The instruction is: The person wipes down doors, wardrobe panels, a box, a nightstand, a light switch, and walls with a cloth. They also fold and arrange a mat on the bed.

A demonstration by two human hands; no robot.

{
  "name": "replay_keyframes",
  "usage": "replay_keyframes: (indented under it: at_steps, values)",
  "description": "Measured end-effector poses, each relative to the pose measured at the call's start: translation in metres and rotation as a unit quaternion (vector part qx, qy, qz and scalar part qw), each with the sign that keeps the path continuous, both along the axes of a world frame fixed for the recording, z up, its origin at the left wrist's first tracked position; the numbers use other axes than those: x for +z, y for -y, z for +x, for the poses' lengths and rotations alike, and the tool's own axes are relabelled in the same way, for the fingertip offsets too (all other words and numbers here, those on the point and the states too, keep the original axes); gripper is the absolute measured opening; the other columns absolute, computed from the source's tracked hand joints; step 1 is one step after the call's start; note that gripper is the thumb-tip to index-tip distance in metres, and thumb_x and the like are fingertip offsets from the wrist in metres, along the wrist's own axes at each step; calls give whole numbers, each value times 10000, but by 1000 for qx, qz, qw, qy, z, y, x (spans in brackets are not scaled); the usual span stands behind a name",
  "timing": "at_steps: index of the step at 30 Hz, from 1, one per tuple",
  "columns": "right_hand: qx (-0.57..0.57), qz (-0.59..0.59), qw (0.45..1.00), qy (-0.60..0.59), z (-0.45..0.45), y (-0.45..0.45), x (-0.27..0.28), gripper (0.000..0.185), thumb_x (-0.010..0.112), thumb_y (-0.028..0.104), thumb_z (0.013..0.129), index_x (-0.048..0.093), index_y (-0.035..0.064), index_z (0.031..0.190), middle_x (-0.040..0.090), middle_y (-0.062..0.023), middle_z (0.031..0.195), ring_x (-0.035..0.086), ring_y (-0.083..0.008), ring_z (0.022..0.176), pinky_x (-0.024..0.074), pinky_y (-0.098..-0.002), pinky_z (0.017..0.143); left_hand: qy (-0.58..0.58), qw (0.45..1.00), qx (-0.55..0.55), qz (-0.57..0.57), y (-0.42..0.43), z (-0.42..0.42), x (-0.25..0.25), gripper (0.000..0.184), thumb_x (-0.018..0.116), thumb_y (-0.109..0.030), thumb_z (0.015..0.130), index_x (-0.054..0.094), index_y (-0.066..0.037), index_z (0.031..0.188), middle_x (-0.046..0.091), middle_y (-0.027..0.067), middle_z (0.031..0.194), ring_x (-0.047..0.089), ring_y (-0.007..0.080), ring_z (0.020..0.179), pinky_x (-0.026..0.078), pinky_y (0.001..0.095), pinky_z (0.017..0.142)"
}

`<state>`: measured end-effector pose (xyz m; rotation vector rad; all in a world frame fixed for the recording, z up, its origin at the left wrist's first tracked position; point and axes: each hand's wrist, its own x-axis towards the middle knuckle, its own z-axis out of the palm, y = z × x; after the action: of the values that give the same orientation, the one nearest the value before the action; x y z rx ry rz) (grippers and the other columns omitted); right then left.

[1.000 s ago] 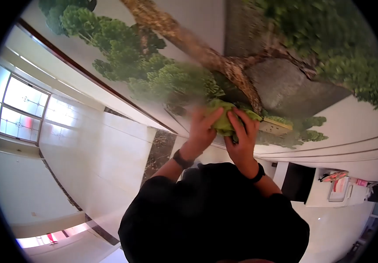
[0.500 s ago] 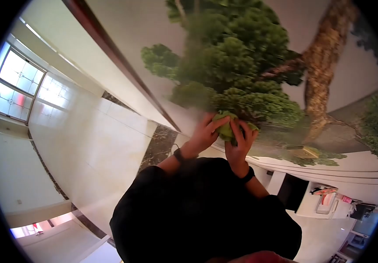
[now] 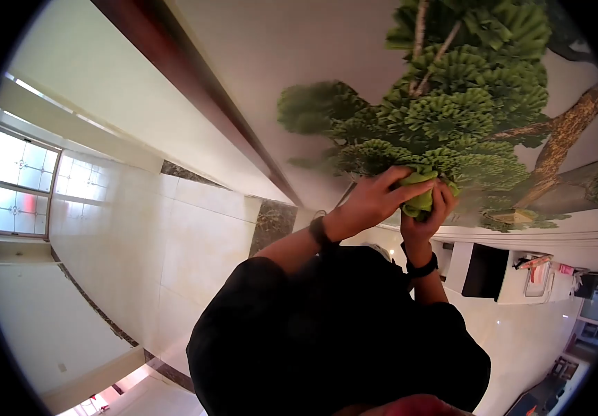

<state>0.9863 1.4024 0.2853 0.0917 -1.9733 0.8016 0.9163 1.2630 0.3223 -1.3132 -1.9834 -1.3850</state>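
A bunched green cloth (image 3: 420, 201) is held between my two hands, in front of a glossy panel with a tree picture (image 3: 445, 125). My left hand (image 3: 372, 201) grips the cloth from the left, its fingers reaching over the top. From the right and below, my right hand (image 3: 432, 213) has its fingers closed around the folds. Parts of both hands' fingertips are hidden in the cloth. Whether the cloth touches the panel is hard to tell.
A dark red-brown frame strip (image 3: 202, 90) edges the panel on the left. Beyond it lies a pale tiled floor (image 3: 195, 236) with dark marbled tiles. A bright window (image 3: 21, 180) is at far left; a white cabinet (image 3: 521, 277) with items stands at right.
Both hands and the cloth have shifted right in view. The cloth was spread under the fingers and is now more bunched between the hands. The view has turned slightly.
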Motion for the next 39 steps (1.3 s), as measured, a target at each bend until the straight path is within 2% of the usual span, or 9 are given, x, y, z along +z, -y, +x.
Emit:
replay_keyframes:
  at_steps: [5, 8, 11, 18, 21, 27, 32, 36, 39]
  values:
    - [13, -7, 996, 89, 6, 13, -46, 531, 688, -41, 753, 560, 32, 1263, 493, -140, 1234, 493, -330, 1139, 423, -413, 964, 52, 994, 9, -98, 24, 0, -63, 698, 689, 49, 747, 562, -258, 1360, 528, 87, 1122, 614, 261, 910, 547, 342, 695]
    - [32, -17, 992, 123, -3, 38, -39, 524, 663, -90, 717, 603, 28, 1224, 507, -138, 1221, 503, -327, 1113, 437, -397, 951, 6, 994, 83, -75, 45, -6, -71, 593, 669, -23, 765, 588, -236, 1312, 559, 56, 1050, 646, 259, 777, 559, 353, 580]
    - [78, -25, 989, 122, -19, 68, -23, 562, 662, -124, 670, 637, 54, 1203, 540, -120, 1228, 512, -323, 1079, 424, -407, 914, 29, 987, 119, -100, 80, -12, -57, 609, 675, 0, 752, 589, -220, 1313, 571, 82, 1101, 655, 293, 808, 569, 376, 640]
    - [170, 99, 979, 45, -80, 164, 55, 588, 682, -67, 665, 646, 112, 1224, 575, -82, 1222, 497, -290, 998, 383, -389, 865, -10, 947, 312, 76, 166, -29, -8, 537, 619, 105, 751, 636, -124, 1236, 596, 161, 1167, 612, 357, 1024, 532, 416, 839]
    - [216, 72, 972, 48, -97, 203, 66, 582, 674, -42, 683, 640, 132, 1238, 565, -76, 1223, 502, -294, 1012, 394, -371, 869, -86, 906, 393, 130, 187, -42, -6, 619, 611, 162, 652, 611, -29, 1242, 592, 158, 1129, 598, 300, 1016, 522, 333, 815]
    - [247, 98, 954, 140, -99, 214, -5, 691, 666, -121, 657, 601, 102, 1308, 542, -100, 1219, 490, -336, 1021, 435, -404, 889, 169, 915, 360, 61, 210, -29, -67, 399, 556, 103, 786, 607, -3, 1166, 581, 151, 1127, 598, 263, 977, 520, 331, 780]
    - [264, 133, 924, 243, -92, 205, -60, 670, 649, -95, 686, 568, 77, 1328, 525, -119, 1216, 490, -345, 1072, 451, -408, 921, 384, 887, 198, 165, 220, -29, -152, 524, 542, 167, 751, 559, -38, 1233, 543, 161, 1127, 577, 344, 1007, 517, 363, 801]
    - [239, 121, 941, 205, -87, 210, -29, 669, 651, -86, 695, 556, 69, 1339, 524, -127, 1217, 493, -346, 1086, 444, -414, 945, 315, 910, 216, 161, 219, -31, -104, 575, 589, 148, 725, 579, -86, 1251, 556, 152, 1116, 604, 370, 955, 541, 388, 752]
    - [185, 120, 968, 122, -87, 208, 34, 640, 647, -99, 717, 572, 70, 1329, 541, -128, 1264, 496, -349, 1114, 397, -431, 965, 81, 952, 271, 116, 211, -40, -29, 597, 612, 143, 710, 599, -110, 1251, 551, 143, 1112, 615, 365, 930, 547, 396, 739]
